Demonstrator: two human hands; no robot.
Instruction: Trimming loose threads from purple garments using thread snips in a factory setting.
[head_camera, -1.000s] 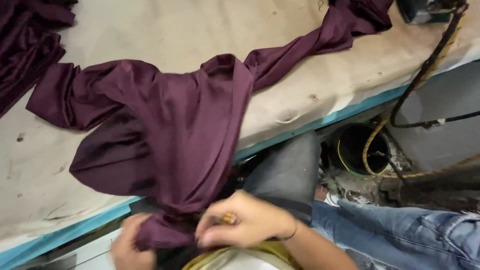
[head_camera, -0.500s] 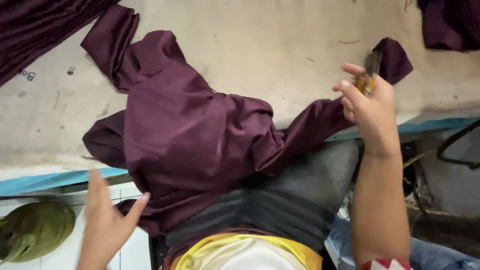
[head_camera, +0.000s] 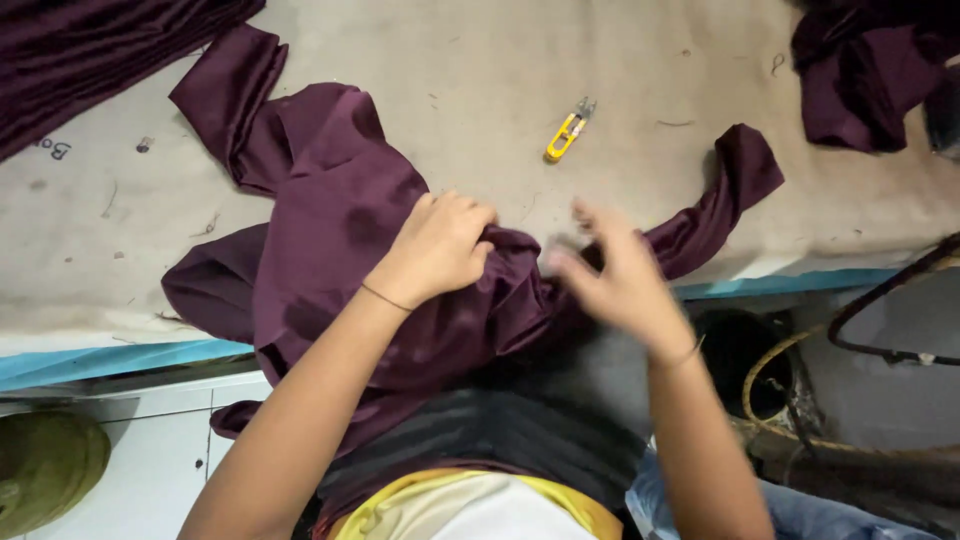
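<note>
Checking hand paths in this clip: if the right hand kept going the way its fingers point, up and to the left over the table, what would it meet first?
Probably the maroon cloth just ahead of the right hand, near the left hand that grips it. The hand is blurred, so its height is unclear.

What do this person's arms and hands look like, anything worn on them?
Both forearms are bare, with no sleeves showing and no gloves. The left hand has a thin thread-like band at its wrist. The right hand, blurred here, has a similar thin band at the wrist. Whether any finger carries a ring cannot be told from this view.
</note>
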